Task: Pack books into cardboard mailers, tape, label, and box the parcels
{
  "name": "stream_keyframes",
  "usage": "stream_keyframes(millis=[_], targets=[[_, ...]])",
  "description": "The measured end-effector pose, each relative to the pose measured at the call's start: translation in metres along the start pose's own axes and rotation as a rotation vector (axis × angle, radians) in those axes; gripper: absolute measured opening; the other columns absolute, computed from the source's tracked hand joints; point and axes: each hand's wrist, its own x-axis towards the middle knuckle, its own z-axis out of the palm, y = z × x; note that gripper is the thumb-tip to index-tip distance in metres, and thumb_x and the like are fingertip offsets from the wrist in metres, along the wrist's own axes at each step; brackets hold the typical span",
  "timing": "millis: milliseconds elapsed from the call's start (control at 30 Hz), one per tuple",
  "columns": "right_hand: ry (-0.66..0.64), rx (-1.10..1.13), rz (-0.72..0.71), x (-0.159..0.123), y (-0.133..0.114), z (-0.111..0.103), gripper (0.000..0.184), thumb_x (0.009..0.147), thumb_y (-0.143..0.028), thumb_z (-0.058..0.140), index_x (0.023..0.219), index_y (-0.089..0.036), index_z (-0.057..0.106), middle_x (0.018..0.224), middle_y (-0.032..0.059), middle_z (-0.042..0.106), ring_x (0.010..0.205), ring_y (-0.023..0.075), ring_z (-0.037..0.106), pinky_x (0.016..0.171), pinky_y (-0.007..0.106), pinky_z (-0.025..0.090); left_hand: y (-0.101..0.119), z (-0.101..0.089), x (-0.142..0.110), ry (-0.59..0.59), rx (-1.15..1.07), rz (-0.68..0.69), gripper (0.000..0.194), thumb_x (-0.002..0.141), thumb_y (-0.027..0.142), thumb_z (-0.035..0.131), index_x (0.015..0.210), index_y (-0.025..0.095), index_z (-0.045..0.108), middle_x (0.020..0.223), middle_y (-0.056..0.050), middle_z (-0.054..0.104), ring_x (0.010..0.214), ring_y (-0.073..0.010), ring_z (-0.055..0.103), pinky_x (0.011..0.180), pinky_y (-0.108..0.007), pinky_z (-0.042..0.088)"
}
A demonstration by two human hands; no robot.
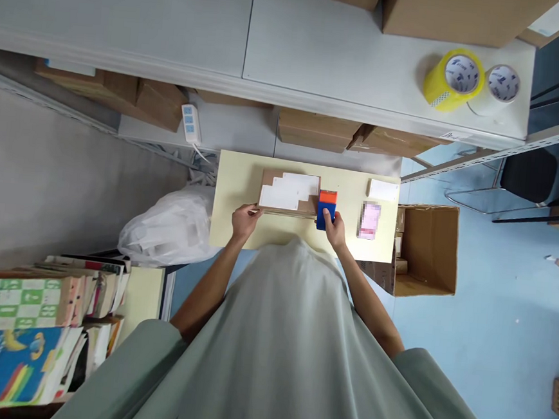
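Observation:
A flat brown cardboard box (268, 181) with white paper (290, 192) on top lies on the pale yellow table (233, 180) in front of me. My left hand (245, 221) has its fingers closed on the box's near left corner. In my right hand (334, 230) is a small blue block-shaped object with an orange end (327, 207), held upright against the right edge of the box. What kind of object it is, I cannot make out. Farther right on the table are a white card-like stack (383, 190) and a blurred pink item (369, 220).
An open carton (429, 247) with small boxes stands right of the table. Yellow tape (437, 83) and white tape (486, 100) sit on the shelf (154, 19) above. At left are a white plastic bag (166, 229), a power strip (191, 124) and piled books (6, 356).

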Motion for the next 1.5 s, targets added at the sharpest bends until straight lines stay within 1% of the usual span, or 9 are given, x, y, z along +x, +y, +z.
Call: stream_keyframes(millis=[167, 267, 333, 500, 633, 800, 1100, 1333, 1500], targets=[[0.029, -0.138, -0.001, -0.003, 0.026, -0.005, 0.071, 0.096, -0.096, 0.044, 0.104, -0.026, 0.054, 0.087, 0.006, 0.075, 0.082, 0.0239, 0.072, 0.071, 0.033, 0.058, -0.009, 0.013, -0.014, 0.045, 0.009, -0.041, 0.036, 0.083, 0.017, 0.067, 0.115, 0.02, 0.082, 0.114, -0.01, 0.084, 0.099, -0.027, 0.079, 0.093, -0.038, 0.063], [0.041, -0.314, -0.067, -0.015, 0.041, -0.019, 0.073, 0.1, -0.092, 0.041, 0.121, -0.023, 0.057, 0.093, 0.011, 0.077, 0.08, 0.0295, 0.072, 0.072, 0.037, 0.056, -0.004, 0.017, -0.031, 0.22, -0.023, 0.109, 0.05, 0.084, 0.011, 0.061, 0.131, 0.02, 0.076, 0.13, -0.015, 0.078, 0.114, -0.0285, 0.075, 0.095, -0.04, 0.064], [0.006, -0.447, -0.108, -0.025, 0.049, -0.029, 0.079, 0.102, -0.088, 0.041, 0.139, -0.019, 0.053, 0.094, 0.0135, 0.079, 0.079, 0.0338, 0.073, 0.071, 0.04, 0.056, 0.007, 0.02, -0.046, 0.244, -0.028, 0.245, 0.047, 0.089, 0.014, 0.061, 0.134, 0.02, 0.074, 0.133, -0.016, 0.076, 0.122, -0.0292, 0.072, 0.098, -0.042, 0.064], [-0.119, -0.714, -0.293, -0.045, 0.067, -0.048, 0.084, 0.106, -0.087, 0.034, 0.148, -0.016, 0.048, 0.103, 0.0197, 0.08, 0.083, 0.0378, 0.076, 0.07, 0.043, 0.057, 0.047, 0.037, -0.085, -0.089, -0.033, 0.539, 0.028, 0.103, 0.03, 0.061, 0.126, 0.025, 0.076, 0.126, -0.01, 0.08, 0.117, -0.0258, 0.073, 0.1, -0.041, 0.065], [-0.165, -0.834, -0.428, -0.051, 0.081, -0.06, 0.083, 0.107, -0.088, 0.023, 0.142, -0.017, 0.05, 0.103, 0.0178, 0.077, 0.087, 0.0352, 0.076, 0.073, 0.044, 0.06, 0.072, 0.051, -0.106, -0.206, 0.016, 0.645, 0.026, 0.104, 0.029, 0.063, 0.125, 0.025, 0.078, 0.124, -0.008, 0.082, 0.119, -0.0259, 0.073, 0.108, -0.043, 0.062], [-0.212, -0.911, -0.462, -0.053, 0.092, -0.079, 0.08, 0.109, -0.084, 0.026, 0.145, -0.016, 0.048, 0.106, 0.0189, 0.076, 0.097, 0.0365, 0.077, 0.082, 0.047, 0.063, 0.084, 0.063, -0.126, -0.231, 0.036, 0.667, 0.025, 0.105, 0.027, 0.063, 0.123, 0.025, 0.079, 0.12, -0.008, 0.081, 0.117, -0.0262, 0.073, 0.108, -0.044, 0.062], [-0.301, -0.798, -0.427, -0.056, 0.089, -0.104, 0.081, 0.107, -0.086, 0.031, 0.144, -0.018, 0.052, 0.119, 0.0238, 0.077, 0.114, 0.0428, 0.075, 0.096, 0.058, 0.063, 0.096, 0.084, -0.148, -0.247, 0.032, 0.583, 0.028, 0.102, 0.027, 0.066, 0.125, 0.028, 0.082, 0.118, -0.008, 0.08, 0.117, -0.0282, 0.072, 0.11, -0.048, 0.06], [-0.34, -0.829, -0.5, -0.058, 0.085, -0.111, 0.077, 0.109, -0.083, 0.033, 0.142, -0.017, 0.053, 0.124, 0.0237, 0.077, 0.12, 0.0405, 0.074, 0.102, 0.056, 0.063, 0.099, 0.079, -0.157, -0.219, 0.006, 0.625, 0.029, 0.097, 0.021, 0.066, 0.123, 0.026, 0.079, 0.119, -0.008, 0.079, 0.117, -0.0279, 0.072, 0.108, -0.045, 0.06], [-0.381, -0.837, -0.545, -0.062, 0.075, -0.105, 0.075, 0.108, -0.084, 0.034, 0.14, -0.02, 0.055, 0.122, 0.0217, 0.077, 0.121, 0.0405, 0.074, 0.104, 0.057, 0.062, 0.096, 0.073, -0.153, -0.174, -0.002, 0.575, 0.014, 0.101, 0.027, 0.065, 0.111, 0.023, 0.074, 0.109, -0.008, 0.078, 0.109, -0.0259, 0.072, 0.092, -0.039, 0.063]])
